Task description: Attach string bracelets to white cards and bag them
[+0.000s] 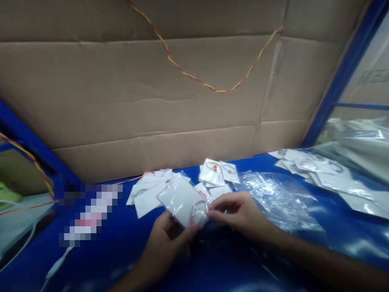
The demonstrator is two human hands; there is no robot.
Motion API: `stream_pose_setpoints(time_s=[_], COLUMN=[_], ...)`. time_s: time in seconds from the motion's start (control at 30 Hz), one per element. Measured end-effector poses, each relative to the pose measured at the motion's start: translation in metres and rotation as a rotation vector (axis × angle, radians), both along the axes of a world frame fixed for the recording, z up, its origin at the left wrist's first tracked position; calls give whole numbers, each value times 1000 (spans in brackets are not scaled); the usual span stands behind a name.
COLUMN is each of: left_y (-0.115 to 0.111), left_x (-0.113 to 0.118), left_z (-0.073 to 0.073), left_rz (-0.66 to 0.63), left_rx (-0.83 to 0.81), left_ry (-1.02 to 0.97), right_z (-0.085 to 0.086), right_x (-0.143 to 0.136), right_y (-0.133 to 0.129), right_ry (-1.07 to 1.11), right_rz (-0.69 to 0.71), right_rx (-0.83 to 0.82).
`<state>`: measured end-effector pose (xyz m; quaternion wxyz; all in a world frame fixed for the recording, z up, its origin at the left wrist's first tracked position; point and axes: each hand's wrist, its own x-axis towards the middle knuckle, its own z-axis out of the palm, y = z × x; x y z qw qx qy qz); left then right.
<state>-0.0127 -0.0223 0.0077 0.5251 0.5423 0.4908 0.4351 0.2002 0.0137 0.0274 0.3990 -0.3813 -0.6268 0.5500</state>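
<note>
My left hand [165,239] grips a white card in a clear plastic bag [180,199] by its lower edge, thumb on top. At the card's right end, the thumb and fingers of my right hand [240,211] are closed on crinkled clear plastic. A thin curved band shows through the plastic between the hands; its kind is blurred. Behind lie a pile of white cards [150,198] and a smaller stack of bagged cards [209,172], the top one bearing a gold-coloured loop with a red detail. Clear plastic bags [276,198] lie in a heap right of my right hand.
More white cards with dark loops [325,168] spread over the blue table surface [100,263] at the right. A white power strip, pixelated in part, lies left with its cable [57,261]. A cardboard wall [152,89] stands behind, a twisted red-yellow wire [194,77] hanging across it.
</note>
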Motion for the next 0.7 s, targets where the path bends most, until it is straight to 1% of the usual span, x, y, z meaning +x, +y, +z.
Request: stream_pose_setpoints(time_s=[0.03, 0.1, 0.23, 0.33, 0.4, 0.5, 0.57, 0.7], left_y=[0, 0, 1, 3, 3, 4, 3, 0], left_x=[0, 0, -1, -1, -2, -2, -1, 0], left_z=[0, 0, 1, 1, 1, 0, 0, 2], left_rz=[-4, -5, -36, -63, -90, -122, -122, -113], left_rx=[-4, 6, -2, -22, -22, -38, -40, -44], left_ry=[2, 3, -18, -43, -58, -67, -69, -67], right_z=[0, 1, 0, -2, -3, -5, -6, -7], right_x=[1, 2, 4, 3, 2, 1, 1, 2], right_y=[0, -1, -1, -3, -4, -4, -3, -3], right_ry=[-17, -44, -77, -100, -109, -120, -114, -81], right_rz=[-8, -2, 105, 173, 151, 52, -18, -76], right_rx=[24, 18, -48, -29, 8, 95, 154, 232])
